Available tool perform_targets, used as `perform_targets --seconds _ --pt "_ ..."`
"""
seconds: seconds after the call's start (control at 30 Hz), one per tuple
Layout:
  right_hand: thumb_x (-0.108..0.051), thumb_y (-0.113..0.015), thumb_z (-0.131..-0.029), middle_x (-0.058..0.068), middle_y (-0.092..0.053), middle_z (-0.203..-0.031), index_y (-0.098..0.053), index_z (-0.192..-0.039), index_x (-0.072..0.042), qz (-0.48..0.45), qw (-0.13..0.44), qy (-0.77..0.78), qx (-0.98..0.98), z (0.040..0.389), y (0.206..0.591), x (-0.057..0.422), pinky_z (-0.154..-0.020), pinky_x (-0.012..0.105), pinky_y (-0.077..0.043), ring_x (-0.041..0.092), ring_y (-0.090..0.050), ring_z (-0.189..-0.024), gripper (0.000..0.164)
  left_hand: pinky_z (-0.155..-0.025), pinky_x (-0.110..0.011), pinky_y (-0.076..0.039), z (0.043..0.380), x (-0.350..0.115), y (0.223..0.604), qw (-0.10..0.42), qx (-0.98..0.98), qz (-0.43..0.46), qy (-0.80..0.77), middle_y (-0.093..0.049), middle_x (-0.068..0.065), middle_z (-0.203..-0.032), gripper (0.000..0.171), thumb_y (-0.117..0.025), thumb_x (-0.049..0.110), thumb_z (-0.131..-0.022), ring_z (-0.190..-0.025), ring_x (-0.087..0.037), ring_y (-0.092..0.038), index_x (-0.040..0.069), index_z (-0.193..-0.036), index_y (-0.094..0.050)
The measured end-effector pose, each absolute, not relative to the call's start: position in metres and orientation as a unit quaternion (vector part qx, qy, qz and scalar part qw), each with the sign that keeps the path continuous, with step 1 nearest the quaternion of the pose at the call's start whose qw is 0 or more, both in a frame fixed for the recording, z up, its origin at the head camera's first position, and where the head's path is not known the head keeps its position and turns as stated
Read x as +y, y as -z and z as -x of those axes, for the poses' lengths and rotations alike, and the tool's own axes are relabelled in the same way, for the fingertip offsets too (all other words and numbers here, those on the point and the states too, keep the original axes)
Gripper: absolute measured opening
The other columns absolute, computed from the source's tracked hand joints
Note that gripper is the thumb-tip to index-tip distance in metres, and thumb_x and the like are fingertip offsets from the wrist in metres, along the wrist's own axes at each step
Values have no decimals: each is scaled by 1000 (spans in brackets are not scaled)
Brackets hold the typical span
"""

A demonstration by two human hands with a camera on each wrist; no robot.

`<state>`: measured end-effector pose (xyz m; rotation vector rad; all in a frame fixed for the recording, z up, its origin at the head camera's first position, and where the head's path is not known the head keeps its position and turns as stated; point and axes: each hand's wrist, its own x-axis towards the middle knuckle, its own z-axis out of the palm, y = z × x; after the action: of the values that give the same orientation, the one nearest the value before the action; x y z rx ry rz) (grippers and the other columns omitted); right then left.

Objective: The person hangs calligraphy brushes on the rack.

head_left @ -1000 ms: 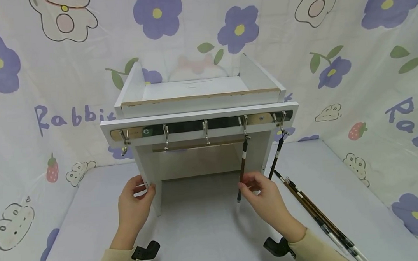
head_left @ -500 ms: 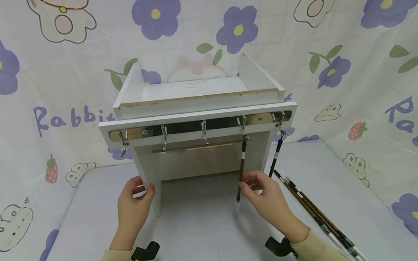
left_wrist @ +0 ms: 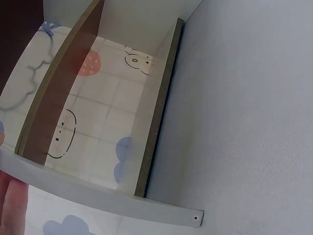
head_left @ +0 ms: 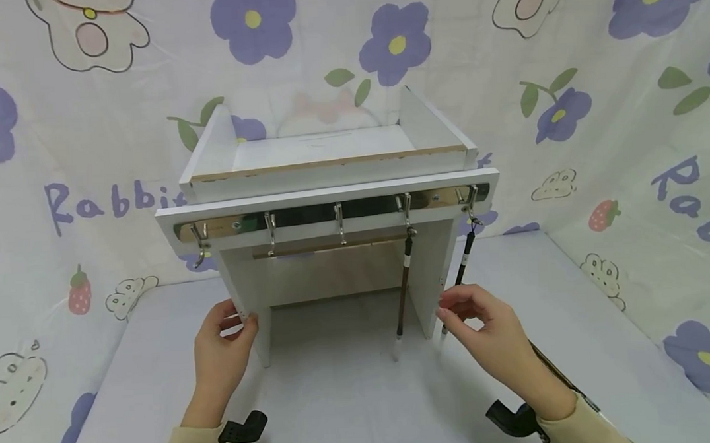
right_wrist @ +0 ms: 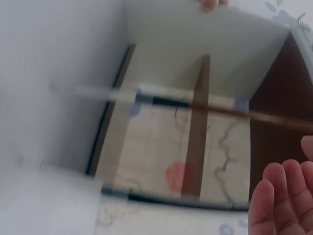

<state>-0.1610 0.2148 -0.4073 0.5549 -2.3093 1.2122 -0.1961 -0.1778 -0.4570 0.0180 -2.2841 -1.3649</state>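
Note:
A white wooden shelf stand [head_left: 330,187] has a metal hook rail [head_left: 307,213] across its front. My left hand [head_left: 220,353] pinches the front edge of its left side panel between thumb and fingers. Two calligraphy brushes hang by loops from the hooks on the right: the inner brush [head_left: 403,285] and the outer brush [head_left: 465,259]. Both have clear caps at the lower end. My right hand [head_left: 493,334] is by the right panel and the outer brush, part of which it hides. In the right wrist view, its fingers [right_wrist: 285,191] are extended and grip neither brush.
More brushes [head_left: 554,371] lie on the white tabletop [head_left: 345,394] at the right, mostly hidden behind the right forearm. The remaining hooks, such as the middle hook [head_left: 340,222], hold nothing. A flower-patterned cloth [head_left: 112,120] hangs behind the stand.
My right hand has let go of the inner brush and moved right, to the outer brush. My left hand stays on the panel. The head view has shifted slightly.

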Motion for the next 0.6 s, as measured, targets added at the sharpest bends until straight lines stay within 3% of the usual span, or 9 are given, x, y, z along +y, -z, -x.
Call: perform_targets --seconds 0.37,0.6 --pt "-17 -70 -90 -7 -67 -95 -63 -109 -17 -117 191 -413 -883 157 421 271 -66 18 -51 9 -63 -82 20 -72 -13 -50 196 -178 458 240 -832 7 501 -63 0 -105 26 -68 16 -90 -95 -15 -62 13 -115 -63" --pt "-21 -69 -91 -1 -68 -92 -64 -108 -11 -82 179 -382 -903 175 450 306 -69 15 -50 6 -62 -79 20 -72 -12 -50 196 -179 458 244 -831 10 500 -63 0 -105 25 -68 16 -90 -95 -15 -62 13 -114 -63"
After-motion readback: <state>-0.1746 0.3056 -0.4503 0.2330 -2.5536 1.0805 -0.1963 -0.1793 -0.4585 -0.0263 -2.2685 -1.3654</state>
